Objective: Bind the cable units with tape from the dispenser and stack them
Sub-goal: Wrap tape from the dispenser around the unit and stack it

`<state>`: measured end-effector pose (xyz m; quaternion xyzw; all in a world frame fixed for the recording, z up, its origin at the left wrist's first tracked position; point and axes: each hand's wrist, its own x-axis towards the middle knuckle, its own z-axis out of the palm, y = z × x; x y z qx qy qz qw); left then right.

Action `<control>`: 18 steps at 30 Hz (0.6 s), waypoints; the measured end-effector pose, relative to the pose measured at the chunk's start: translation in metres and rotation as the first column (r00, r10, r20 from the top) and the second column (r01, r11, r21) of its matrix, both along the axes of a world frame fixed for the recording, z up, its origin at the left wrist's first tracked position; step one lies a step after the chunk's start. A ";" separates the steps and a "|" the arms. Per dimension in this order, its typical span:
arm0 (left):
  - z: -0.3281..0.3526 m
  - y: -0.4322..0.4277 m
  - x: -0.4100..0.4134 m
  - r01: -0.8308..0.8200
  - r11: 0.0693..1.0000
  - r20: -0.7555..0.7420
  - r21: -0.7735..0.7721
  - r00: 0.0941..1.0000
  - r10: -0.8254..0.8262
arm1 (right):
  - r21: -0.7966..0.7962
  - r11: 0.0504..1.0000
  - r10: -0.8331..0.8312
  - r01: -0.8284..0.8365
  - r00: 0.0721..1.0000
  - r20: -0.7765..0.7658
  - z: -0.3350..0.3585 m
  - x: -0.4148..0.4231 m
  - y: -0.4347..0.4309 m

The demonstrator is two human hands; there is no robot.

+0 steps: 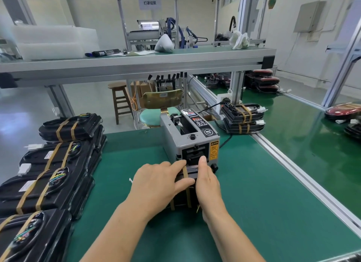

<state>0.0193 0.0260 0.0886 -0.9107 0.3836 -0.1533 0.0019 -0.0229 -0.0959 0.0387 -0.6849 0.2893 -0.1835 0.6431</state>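
A black cable unit (182, 200) lies on the green mat just in front of the grey tape dispenser (190, 138). Two tan tape strips (188, 191) run over it, front to back. My left hand (156, 183) lies flat on the unit's left half, fingers straight, the fingertips pressing the far end of a strip. My right hand (207, 181) stands on edge along the unit's right side, its fingers straight and reaching to the dispenser's outlet slot. Both hands hide most of the unit. Taped units are stacked at the left (50, 175).
Two more taped units (243, 117) sit stacked behind the dispenser on the right. An aluminium rail (293, 168) borders the mat on the right, with a green conveyor belt (304, 128) beyond. Red-topped units (343, 110) lie far right. A stool and chair stand behind the table.
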 end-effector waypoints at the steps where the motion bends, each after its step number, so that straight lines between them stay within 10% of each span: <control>1: -0.005 0.001 0.002 0.005 1.000 0.003 -0.018 1.000 -0.005 | 0.022 1.000 0.012 -0.012 1.000 0.002 0.000 0.000 -0.001; 7: -0.014 0.010 0.011 0.008 0.997 -0.029 -0.071 1.000 -0.010 | 0.338 0.932 -0.165 0.129 0.983 0.080 0.011 0.014 -0.033; 18: -0.007 -0.006 0.006 0.034 0.996 -0.270 -0.078 0.961 -0.054 | 0.382 0.912 -0.169 0.152 0.985 0.013 0.024 0.033 -0.048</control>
